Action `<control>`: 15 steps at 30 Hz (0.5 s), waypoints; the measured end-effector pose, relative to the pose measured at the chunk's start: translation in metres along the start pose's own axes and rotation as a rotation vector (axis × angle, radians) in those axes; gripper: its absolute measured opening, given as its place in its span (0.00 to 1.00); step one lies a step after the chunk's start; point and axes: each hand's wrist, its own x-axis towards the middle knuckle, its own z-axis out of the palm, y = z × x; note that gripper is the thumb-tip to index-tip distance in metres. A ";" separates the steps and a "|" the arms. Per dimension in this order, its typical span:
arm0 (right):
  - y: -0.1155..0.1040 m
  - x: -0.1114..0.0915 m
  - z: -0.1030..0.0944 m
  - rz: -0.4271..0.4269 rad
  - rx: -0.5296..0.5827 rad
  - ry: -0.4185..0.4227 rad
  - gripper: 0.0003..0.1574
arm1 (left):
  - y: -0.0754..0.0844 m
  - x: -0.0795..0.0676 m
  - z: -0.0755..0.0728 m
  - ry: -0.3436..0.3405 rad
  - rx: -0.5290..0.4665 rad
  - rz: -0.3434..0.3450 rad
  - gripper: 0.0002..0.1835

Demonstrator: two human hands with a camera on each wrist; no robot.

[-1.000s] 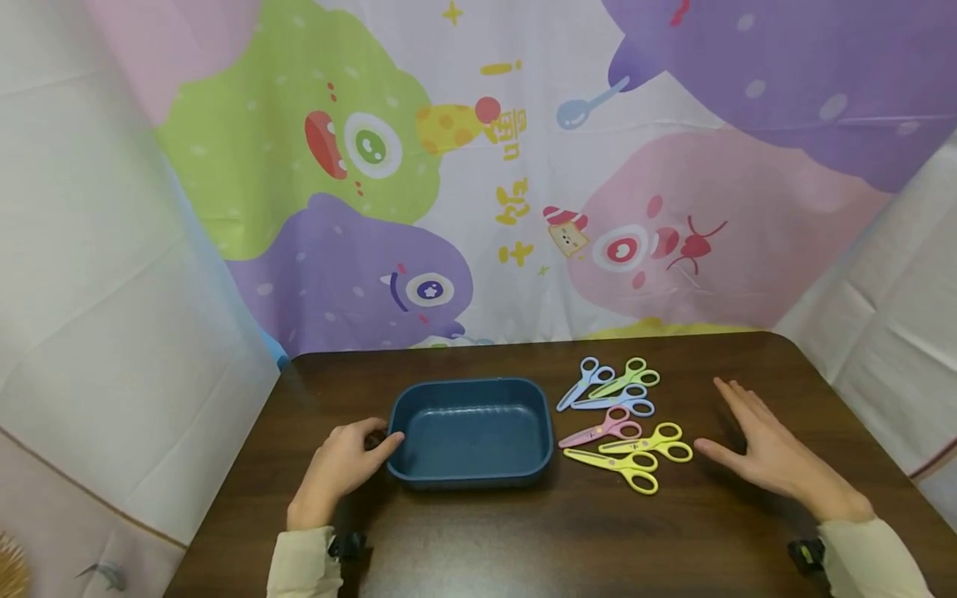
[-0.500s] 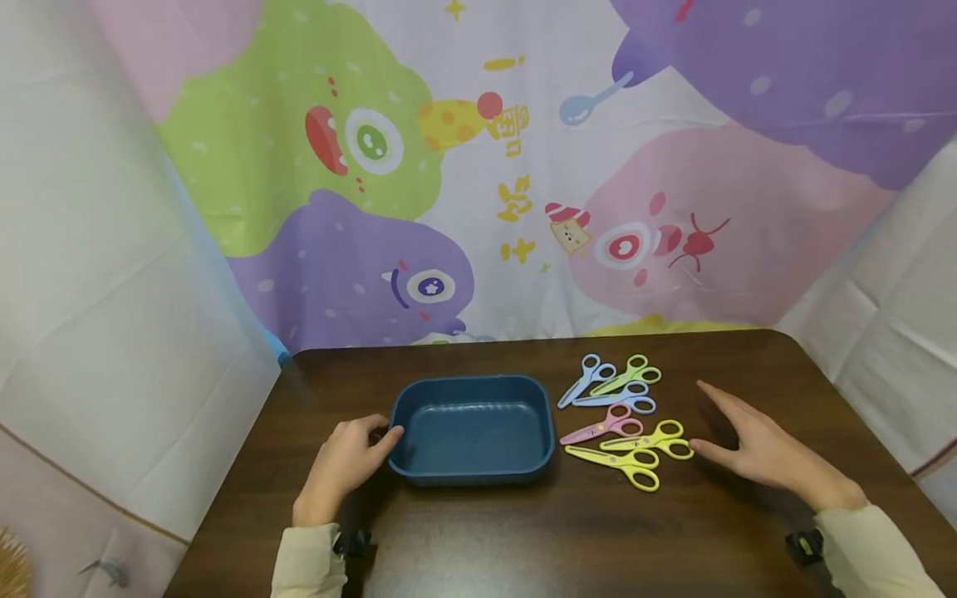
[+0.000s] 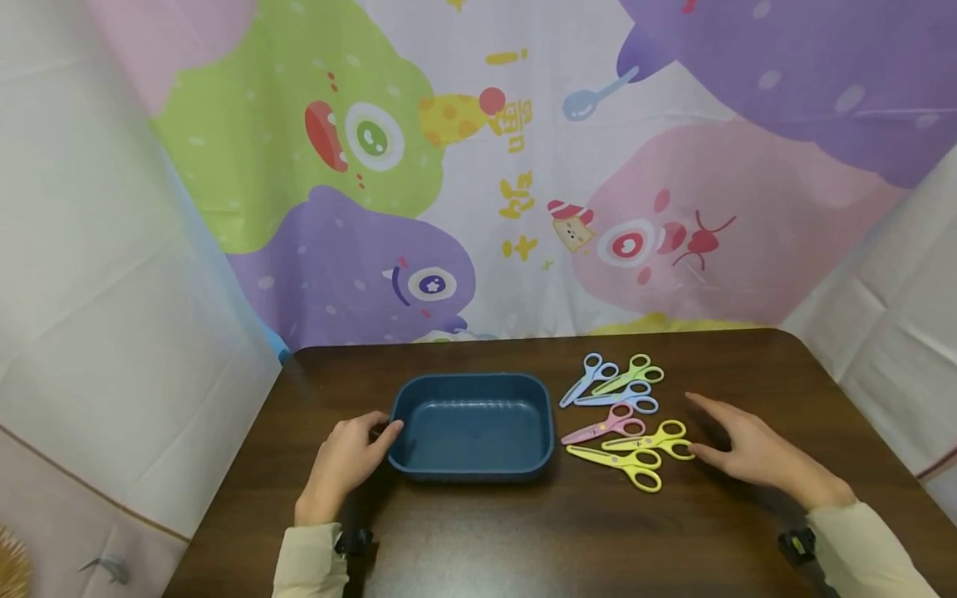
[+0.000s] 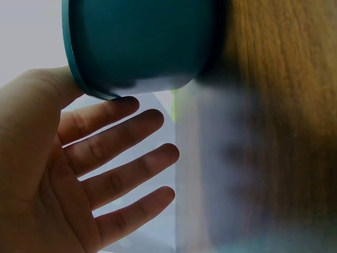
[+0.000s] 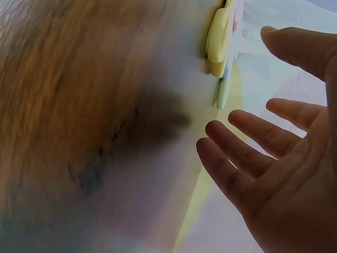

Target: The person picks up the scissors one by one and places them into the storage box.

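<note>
A dark blue rectangular plastic tray [image 3: 471,440] sits on the table, left of several small scissors. My left hand [image 3: 347,457] pinches the tray's left rim, thumb over the edge and index finger against the outside. In the left wrist view, the other fingers [image 4: 131,163] spread below the tray wall [image 4: 137,42]. To the right, my right hand [image 3: 763,448] hovers beside the scissors, fingers extended and thumb apart, holding nothing. Nearest its thumb are the handles of yellow scissors [image 3: 631,444]. Another yellow pair [image 3: 598,455], pink scissors [image 3: 586,433], green scissors [image 3: 616,381] and blue scissors [image 3: 576,390] lie close by.
The brown wooden table [image 3: 478,531] extends in front of the tray. A cartoon-print cloth [image 3: 516,299] hangs behind its back edge. Pale cloth [image 3: 134,249] hangs along the left side, with more on the right.
My right hand has moved left, closer to the yellow scissors' handles. The left hand stays at the tray's rim. The head view has shifted slightly.
</note>
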 end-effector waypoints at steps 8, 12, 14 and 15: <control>0.000 0.002 0.006 -0.027 -0.019 0.005 0.44 | 0.001 0.000 0.000 -0.012 -0.022 -0.004 0.20; -0.001 0.001 0.008 -0.036 -0.022 0.012 0.42 | -0.001 0.000 -0.001 -0.017 -0.020 -0.009 0.20; -0.001 0.002 0.010 -0.030 -0.017 0.013 0.42 | -0.003 0.000 -0.002 -0.018 -0.022 -0.009 0.19; -0.001 0.002 0.011 -0.028 -0.016 0.013 0.41 | -0.003 0.001 -0.002 -0.016 -0.022 -0.009 0.19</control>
